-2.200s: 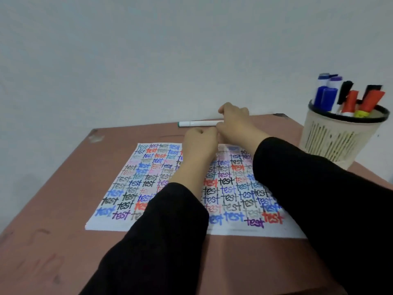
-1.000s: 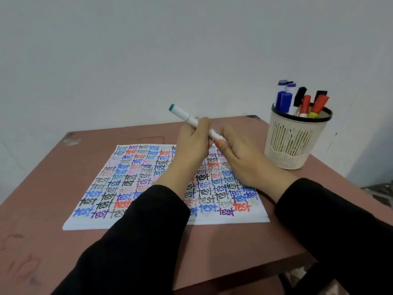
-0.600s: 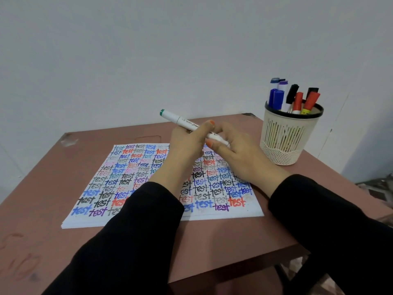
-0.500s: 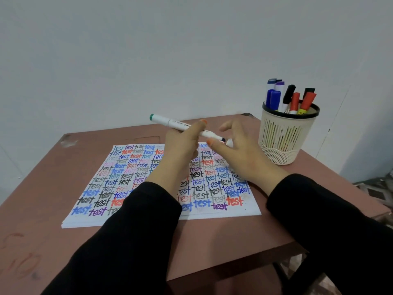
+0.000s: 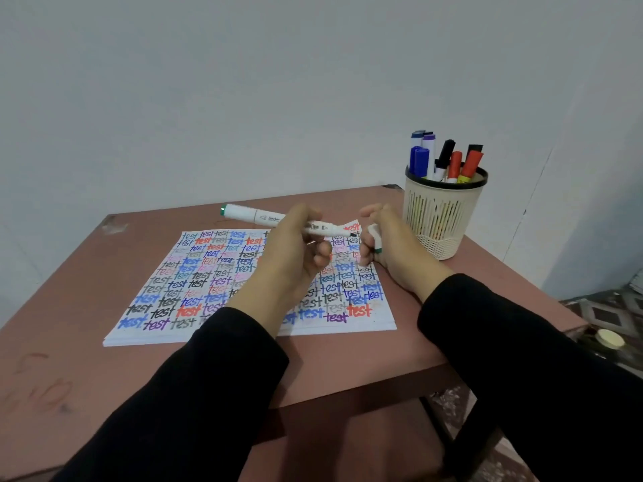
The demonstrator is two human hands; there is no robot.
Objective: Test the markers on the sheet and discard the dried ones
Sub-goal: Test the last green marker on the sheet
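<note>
Task status: in progress. The sheet [image 5: 208, 269] lies at the centre of the frame on the worktop [image 5: 69, 307]. It is nearly covered with rows of the word "test" in several colours, which suggests many markers are already checked.

The marker [image 5: 257, 216] under test is held roughly level above the sheet's upper edge, bare tip pointing right. The left hand [image 5: 295, 255] grips its barrel, fingers curled round it. The right hand [image 5: 393, 245], just right of the tip, holds the cap [image 5: 374, 236] in curled fingers. The test stroke and the keep-or-discard decision remain.

Container: a slotted cup [image 5: 442, 220] at right of frame holds capped pens [image 5: 452, 161] upright in blue, purple, black and red-orange. Whether these are tested cannot be told.
</note>
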